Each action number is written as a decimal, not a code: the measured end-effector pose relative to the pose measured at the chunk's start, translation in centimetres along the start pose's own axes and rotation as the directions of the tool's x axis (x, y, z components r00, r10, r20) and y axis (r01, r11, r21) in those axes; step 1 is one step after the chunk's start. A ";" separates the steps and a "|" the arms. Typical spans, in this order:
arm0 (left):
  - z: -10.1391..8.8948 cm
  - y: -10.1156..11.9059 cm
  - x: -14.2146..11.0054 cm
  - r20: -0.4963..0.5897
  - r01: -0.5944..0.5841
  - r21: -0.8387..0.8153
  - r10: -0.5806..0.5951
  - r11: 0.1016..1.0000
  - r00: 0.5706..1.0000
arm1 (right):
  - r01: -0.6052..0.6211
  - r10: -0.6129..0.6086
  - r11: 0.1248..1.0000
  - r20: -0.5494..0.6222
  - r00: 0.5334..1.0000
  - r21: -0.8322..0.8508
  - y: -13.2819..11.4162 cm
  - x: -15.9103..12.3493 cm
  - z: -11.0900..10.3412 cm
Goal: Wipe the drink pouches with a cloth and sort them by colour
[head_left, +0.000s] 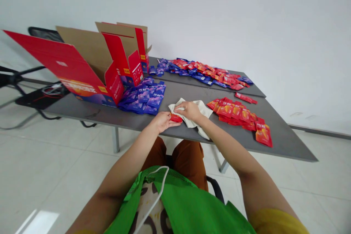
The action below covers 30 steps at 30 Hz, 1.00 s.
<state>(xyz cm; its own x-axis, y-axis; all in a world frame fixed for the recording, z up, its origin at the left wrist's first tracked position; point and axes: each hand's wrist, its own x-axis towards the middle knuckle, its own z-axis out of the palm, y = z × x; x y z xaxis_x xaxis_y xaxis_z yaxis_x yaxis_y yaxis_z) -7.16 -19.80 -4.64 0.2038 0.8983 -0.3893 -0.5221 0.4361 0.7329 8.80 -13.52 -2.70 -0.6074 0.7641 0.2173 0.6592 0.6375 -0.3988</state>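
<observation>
Packet (176,118), red, is in L hand (163,121) over the front edge of the worktop (175,91), thumb & fingers closed on its L end. R hand (189,110) grips a white cloth (204,109) just beside it; on my feed I can't tell if cloth touches packet. Step in hand looks like a wipe, prob. midway. Next move, I'd say, calls for L hand steady & R hand pressing cloth lightly along packet. Red pile (233,111) lies to R, purple pile (144,97) to L, w/ open boxes (68,62) past it.
</observation>
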 end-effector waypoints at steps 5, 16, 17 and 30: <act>-1.1 -0.4 -0.7 0.138 -0.005 -0.004 0.005 1.000 0.990 | -0.177 0.184 0.935 -0.004 0.983 -0.309 1.0 2.8 -0.6; -2.3 0.6 -0.3 0.289 0.116 -0.028 -0.103 0.993 0.952 | 0.158 -0.159 0.985 -0.011 0.987 -0.073 -1.6 1.0 -3.8; -2.2 0.6 -0.3 0.301 0.103 -0.039 -0.087 0.994 0.950 | 0.221 -0.218 0.973 0.053 0.974 -0.059 -2.1 0.4 -3.3; -1.5 0.2 -2.6 0.149 -0.034 -0.134 0.054 0.990 0.987 | -0.164 0.132 0.899 -0.104 0.986 -0.405 2.4 1.2 -2.9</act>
<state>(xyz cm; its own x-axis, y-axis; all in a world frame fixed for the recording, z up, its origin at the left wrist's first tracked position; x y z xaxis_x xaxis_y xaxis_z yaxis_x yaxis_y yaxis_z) -9.04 -22.16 -4.29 0.2963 0.9185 -0.2617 -0.6348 0.3941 0.6646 10.89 -10.75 -0.85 -0.4653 0.8478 0.2543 0.8720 0.4885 -0.0331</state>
